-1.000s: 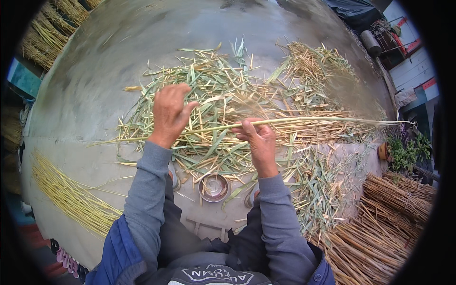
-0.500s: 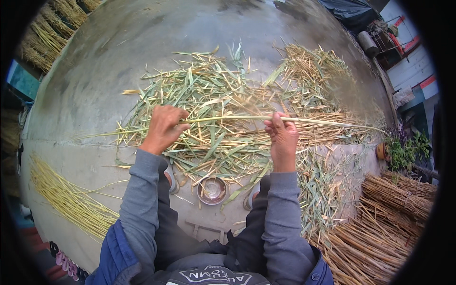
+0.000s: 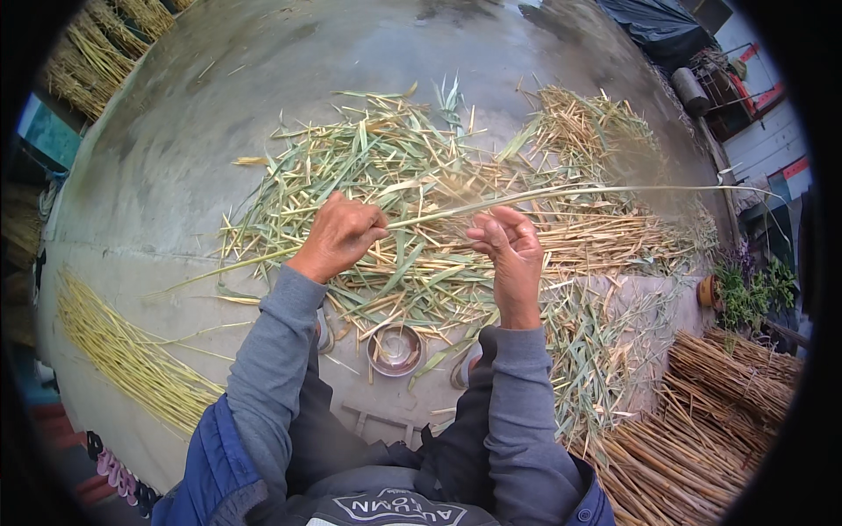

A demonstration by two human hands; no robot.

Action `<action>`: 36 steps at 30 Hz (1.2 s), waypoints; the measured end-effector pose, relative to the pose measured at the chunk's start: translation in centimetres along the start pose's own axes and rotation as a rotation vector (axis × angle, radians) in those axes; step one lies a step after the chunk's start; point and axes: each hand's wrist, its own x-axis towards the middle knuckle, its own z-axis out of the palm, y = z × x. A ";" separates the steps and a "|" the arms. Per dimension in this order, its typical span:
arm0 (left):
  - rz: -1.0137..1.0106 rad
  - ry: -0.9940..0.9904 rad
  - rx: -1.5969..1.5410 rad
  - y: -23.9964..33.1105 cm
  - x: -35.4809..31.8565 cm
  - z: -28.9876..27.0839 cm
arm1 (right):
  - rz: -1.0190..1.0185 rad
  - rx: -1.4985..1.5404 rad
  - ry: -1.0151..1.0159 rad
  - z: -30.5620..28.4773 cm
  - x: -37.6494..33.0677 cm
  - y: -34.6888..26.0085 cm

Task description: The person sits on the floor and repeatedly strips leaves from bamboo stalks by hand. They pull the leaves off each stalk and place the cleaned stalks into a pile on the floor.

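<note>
My left hand is closed around a long green-yellow reed stalk. One end of the stalk slants down to the left over the floor. The other tapers into a thin pale tip reaching far to the right. My right hand is just below the stalk, its fingers loosely curved and apart, seemingly not gripping it. Beneath both hands spreads a wide heap of cut leaves and stalk pieces, green and straw-coloured.
A small metal bowl stands between my feet. Peeled yellow-green stalks lie at the left. Brown bundled stalks fill the lower right, near a potted plant. More sheaves stand at the far left.
My left hand has shifted right and the stalk now tilts upward to the right. My right hand has loosened from the stalk and sits a little below it.
</note>
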 end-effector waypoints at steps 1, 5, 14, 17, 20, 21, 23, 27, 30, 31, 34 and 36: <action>-0.001 -0.026 -0.003 -0.1 -0.1 0.0 | 0.018 0.004 0.038 0.2 0.0 0.2; 0.001 -0.077 0.005 -0.2 -0.6 0.2 | 0.048 0.017 0.054 0.5 0.0 0.6; -0.012 -0.166 -0.021 0.7 -0.3 -0.2 | 0.060 0.046 0.063 0.9 0.0 0.7; -0.099 -0.045 -0.161 2.3 0.4 0.5 | 0.024 0.027 0.058 1.5 -0.2 1.0; 0.014 0.142 -0.237 4.1 0.9 2.6 | 0.006 -0.009 0.004 2.2 -0.7 1.3; 0.026 0.176 -0.212 4.3 0.9 3.1 | 0.002 -0.028 -0.009 2.4 -0.9 1.4; -0.223 0.122 -0.588 4.4 0.7 3.6 | 0.001 -0.060 -0.021 2.5 -1.2 1.4; -0.407 0.112 -0.819 3.8 0.6 3.0 | -0.038 -0.068 -0.076 2.3 -1.4 1.3; -0.484 0.213 -1.106 3.2 1.0 1.8 | -0.023 -0.027 -0.056 1.9 -1.2 1.0; -0.491 0.243 -1.118 3.1 1.1 1.5 | -0.027 -0.016 -0.046 2.0 -1.2 1.1; -0.472 0.239 -1.193 3.9 1.3 2.0 | -0.009 -0.042 -0.080 2.8 -1.4 1.6; -0.402 0.183 -1.293 5.2 1.2 3.1 | 0.082 -0.023 -0.113 4.1 -1.9 2.6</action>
